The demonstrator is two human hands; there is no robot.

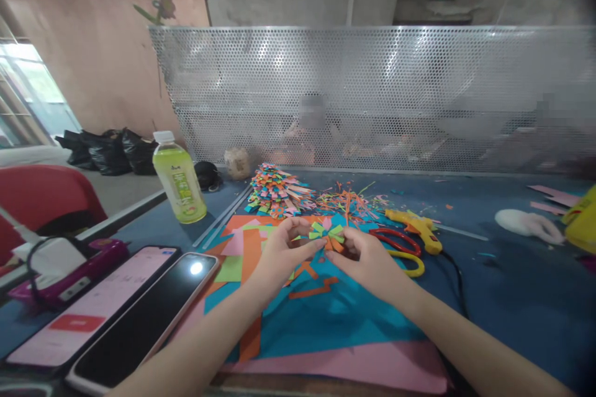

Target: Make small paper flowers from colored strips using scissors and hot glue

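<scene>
behind a perforated metal screen (pixel 372 93), you pinch a folded paper rosette (pixel 328 234) over the blue craft table (pixel 512 298).
your left hand (pixel 284 248) and right hand (pixel 365 260) both press fingertips onto it; squeeze too loosely and its strips could spring apart onto the coloured sheets (pixel 326 316), near the scissors (pixel 400 248) and glue gun (pixel 416 226).

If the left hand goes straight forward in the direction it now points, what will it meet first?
The left hand points up and right, toward the paper flower that both hands pinch. Past that, probably the paper scraps, though depth is unclear.
</scene>
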